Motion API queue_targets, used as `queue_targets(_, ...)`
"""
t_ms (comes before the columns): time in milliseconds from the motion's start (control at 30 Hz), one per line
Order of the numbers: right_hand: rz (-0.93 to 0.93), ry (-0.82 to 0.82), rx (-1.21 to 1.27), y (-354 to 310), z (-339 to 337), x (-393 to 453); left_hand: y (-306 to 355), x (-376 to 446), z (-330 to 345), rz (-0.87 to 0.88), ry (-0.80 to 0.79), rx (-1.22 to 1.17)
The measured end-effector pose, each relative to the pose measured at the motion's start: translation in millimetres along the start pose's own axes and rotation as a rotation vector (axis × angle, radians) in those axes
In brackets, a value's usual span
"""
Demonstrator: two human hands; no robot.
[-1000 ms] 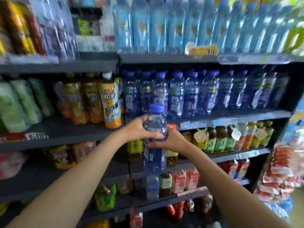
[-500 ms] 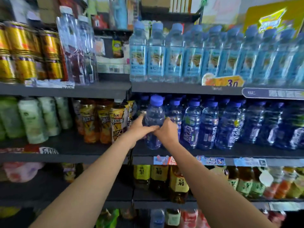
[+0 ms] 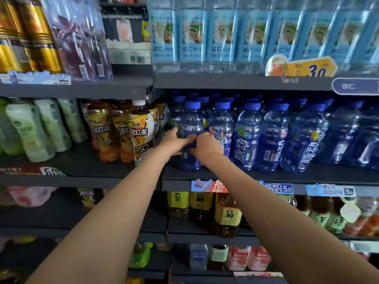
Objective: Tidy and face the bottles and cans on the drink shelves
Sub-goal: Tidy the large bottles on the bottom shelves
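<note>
We reach both bare arms forward, left hand (image 3: 174,141) and right hand (image 3: 207,145) curled together, fingertips nearly touching.

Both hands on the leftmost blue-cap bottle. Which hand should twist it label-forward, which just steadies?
Probably the right hand: it wraps the blue-cap bottle at its label band, with the labelled row immediately to its right. The left hand grips the opposite side, next to the iced tea bottles, so it suits steadying.

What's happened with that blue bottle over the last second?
Both hands, left hand and right hand, lifted the blue bottle from in front of the lower shelves and set it at the left end of its row. Both still grip it.
</note>
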State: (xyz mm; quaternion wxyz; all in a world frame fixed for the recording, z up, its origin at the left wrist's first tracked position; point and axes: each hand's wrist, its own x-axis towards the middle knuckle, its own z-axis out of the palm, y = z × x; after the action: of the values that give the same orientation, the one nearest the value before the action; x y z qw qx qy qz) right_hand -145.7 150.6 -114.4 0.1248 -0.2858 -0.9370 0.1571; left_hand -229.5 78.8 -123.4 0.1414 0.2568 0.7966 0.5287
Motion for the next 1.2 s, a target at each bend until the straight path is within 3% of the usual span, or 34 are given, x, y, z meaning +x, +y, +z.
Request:
queue_targets(167,-0.036,0.160,-0.064,4,13,-9,-25,-18,0,0.135,0.041,0.091)
queue_targets(300,0.018,0.287,0.210,-5,35,-32,-72,-76,-16,0.376,0.206,0.501)
queue_targets(367,0.007,0.353,0.303,-26,54,-53,-106,-104,-21,0.363,0.121,0.578)
queue_targets(433,-0.012,0.298,0.325,-56,77,-77,-139,-126,-36,0.245,0.066,0.552)
queue_targets(600,0.096,0.095,0.457,-111,150,-120,-213,-164,-125,0.028,0.103,0.501)
queue_targets(733,0.331,-0.301,0.629,-130,224,-156,-272,-196,-191,-0.134,0.194,0.504)
queue_targets(800,0.350,-0.378,0.577,-136,250,-171,-290,-202,-210,-0.209,0.228,0.492)
queue_targets(900,0.369,-0.376,0.433,-141,274,-190,-305,-192,-215,-0.308,0.242,0.453)
queue_targets(1000,0.365,-0.487,0.330,-143,297,-199,-323,-187,-201,-0.280,0.126,0.451)
queue_targets(1200,0.491,-0.590,0.417,-119,360,-190,-390,-196,-182,-0.417,0.003,0.481)
